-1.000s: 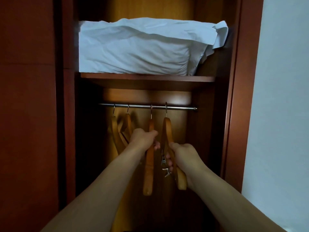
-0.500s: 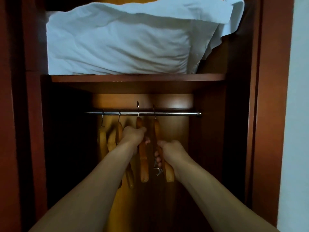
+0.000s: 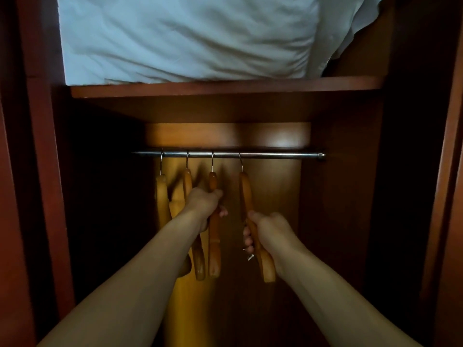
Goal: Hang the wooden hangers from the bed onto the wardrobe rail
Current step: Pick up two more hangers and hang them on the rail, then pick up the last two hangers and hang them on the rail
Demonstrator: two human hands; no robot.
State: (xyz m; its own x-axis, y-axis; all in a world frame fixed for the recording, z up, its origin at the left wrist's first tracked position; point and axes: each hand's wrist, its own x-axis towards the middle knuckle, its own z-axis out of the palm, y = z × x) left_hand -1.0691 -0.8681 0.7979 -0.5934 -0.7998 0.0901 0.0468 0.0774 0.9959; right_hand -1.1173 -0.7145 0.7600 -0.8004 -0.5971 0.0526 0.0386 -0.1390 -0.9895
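Observation:
Several wooden hangers hang by metal hooks from the chrome wardrobe rail (image 3: 275, 154). My left hand (image 3: 203, 204) grips the third hanger (image 3: 214, 249) around its upper arm. My right hand (image 3: 269, 230) is closed on the rightmost hanger (image 3: 267, 267), which has metal clips under it. Both held hangers have their hooks over the rail. Two more hangers (image 3: 162, 196) hang to the left, partly hidden behind my left forearm.
A wooden shelf (image 3: 225, 88) sits just above the rail and carries a white pillow (image 3: 188, 38). Dark red wardrobe walls (image 3: 45, 171) close in on both sides. The rail's right half is bare of hangers.
The view has moved closer into the wardrobe. Both hands kept their grip, and the two held hangers now hang further apart on the rail with their hooks seated on it.

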